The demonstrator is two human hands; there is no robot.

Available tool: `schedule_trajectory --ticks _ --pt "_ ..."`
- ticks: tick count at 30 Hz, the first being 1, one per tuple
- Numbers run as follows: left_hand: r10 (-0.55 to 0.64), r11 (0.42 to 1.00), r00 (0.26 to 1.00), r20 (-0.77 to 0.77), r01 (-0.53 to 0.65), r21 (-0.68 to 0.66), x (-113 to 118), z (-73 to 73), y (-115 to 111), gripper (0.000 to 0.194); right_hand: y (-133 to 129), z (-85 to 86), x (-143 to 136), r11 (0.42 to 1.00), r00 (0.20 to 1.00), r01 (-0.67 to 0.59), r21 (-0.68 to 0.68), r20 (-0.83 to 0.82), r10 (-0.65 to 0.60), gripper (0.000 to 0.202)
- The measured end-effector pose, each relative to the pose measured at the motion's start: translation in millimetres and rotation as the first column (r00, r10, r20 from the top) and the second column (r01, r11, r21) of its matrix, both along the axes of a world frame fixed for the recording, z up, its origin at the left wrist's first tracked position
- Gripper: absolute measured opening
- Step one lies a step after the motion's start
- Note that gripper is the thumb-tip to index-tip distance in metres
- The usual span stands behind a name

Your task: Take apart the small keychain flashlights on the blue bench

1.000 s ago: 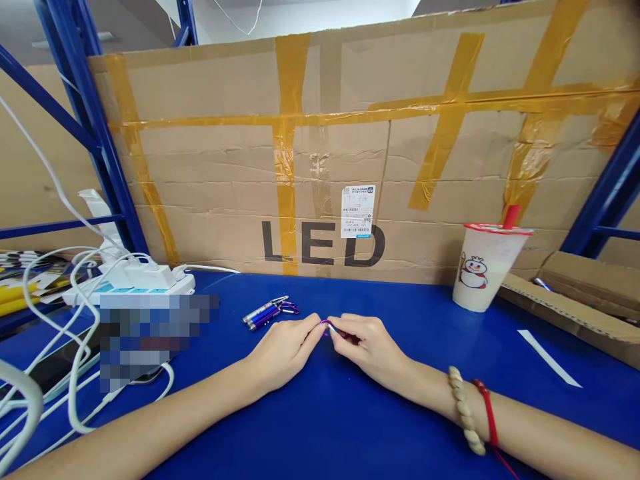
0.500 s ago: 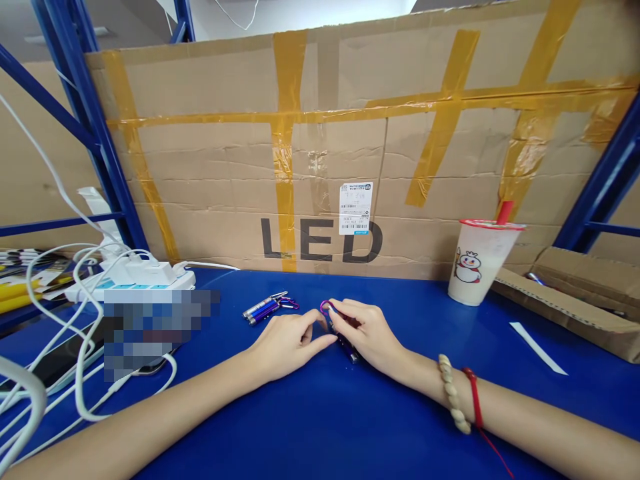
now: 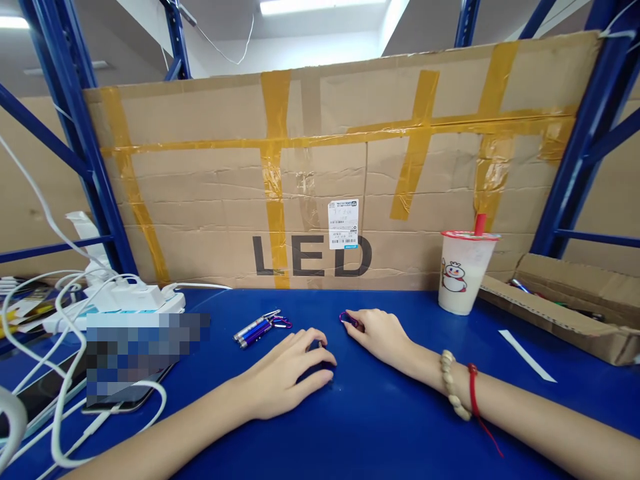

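My right hand (image 3: pixel 377 333) is closed on a purple carabiner (image 3: pixel 343 318), whose loop sticks out past my fingertips on the left. Whatever is attached to the loop is hidden behind the fingers. To the left, my left hand (image 3: pixel 295 370) rests low over the blue table (image 3: pixel 380 433), fingers apart and slightly curled, with no held object visible. Beyond it lies a small group of slim metal penlights (image 3: pixel 256 330), silver, blue and purple, side by side. A purple carabiner is clipped at their right end.
A lidded drink cup (image 3: pixel 465 277) with a red straw stands at the right, near an open cardboard box (image 3: pixel 565 333) and a white paper strip (image 3: pixel 527 355). White cables and a power strip (image 3: pixel 135 300) crowd the left. A taped cardboard panel (image 3: pixel 225 200) backs the table.
My hands have moved apart, and the left one has spread its fingers. The penlight body that showed below my right hand is out of sight. The camera view has tilted up.
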State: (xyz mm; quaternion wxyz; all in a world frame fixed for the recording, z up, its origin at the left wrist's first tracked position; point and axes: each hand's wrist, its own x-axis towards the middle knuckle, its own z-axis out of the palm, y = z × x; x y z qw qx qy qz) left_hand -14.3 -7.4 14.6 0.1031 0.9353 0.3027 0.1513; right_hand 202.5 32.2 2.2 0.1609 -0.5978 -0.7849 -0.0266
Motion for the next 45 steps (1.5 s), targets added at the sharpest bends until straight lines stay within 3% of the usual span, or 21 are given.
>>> schedule_trajectory --ticks 6,8,12,17,20,24,27,32,36,39,45 --pt "0.173 0.985 0.96 0.219 -0.172 -0.023 1 -12.8 12 0.021 -3 -0.3 -3 1.0 0.998 0.031 0.002 -0.054 -0.03 0.029" --pt "0.234 0.97 0.944 0.234 -0.243 0.007 1 -16.6 15 0.014 -3 -1.4 -3 0.999 0.997 0.042 -0.008 -0.07 -0.042 0.032" --pt "0.337 0.938 0.922 0.194 -0.346 0.016 0 -21.1 19 0.021 -3 -3.8 -4 1.0 0.981 -0.011 0.011 -0.192 0.013 0.03" --pt "0.306 0.95 0.935 0.179 -0.311 0.0 0 -21.1 20 0.02 -7 -11.5 -9 0.938 0.861 -0.326 0.116 -0.373 0.345 0.027" --pt "0.303 0.952 0.933 0.195 -0.305 -0.024 1 -18.3 17 0.019 -10 -13.1 -14 0.889 0.748 -0.421 0.181 -0.485 0.453 0.027" --pt "0.288 0.954 0.941 0.179 -0.265 -0.144 2 -12.2 12 0.02 -13 -10.1 -18 0.857 0.619 -0.452 0.247 -0.605 0.501 0.026" --pt "0.226 0.956 0.962 0.15 -0.19 -0.224 1 -8.4 11 0.022 -14 -9.1 -19 0.852 0.578 -0.447 0.271 -0.639 0.507 0.027" --pt "0.115 0.982 0.986 0.123 -0.094 -0.167 -1 -7.0 12 0.029 -15 -10.5 -21 0.818 0.551 -0.445 0.366 -0.608 0.572 0.019" --pt "0.126 0.982 0.984 0.123 -0.106 -0.154 0 -7.7 12 0.034 -15 -10.4 -21 0.833 0.526 -0.43 0.347 -0.654 0.544 0.017" --pt "0.221 0.97 0.964 0.151 -0.2 -0.14 1 -10.9 13 0.03 -13 -10.5 -20 0.885 0.547 -0.368 0.286 -0.703 0.455 0.021" --pt "0.274 0.962 0.951 0.146 -0.269 -0.056 -1 -18.0 19 0.023 -10 -13.5 -19 0.953 0.769 -0.277 0.125 -0.565 0.298 0.017"
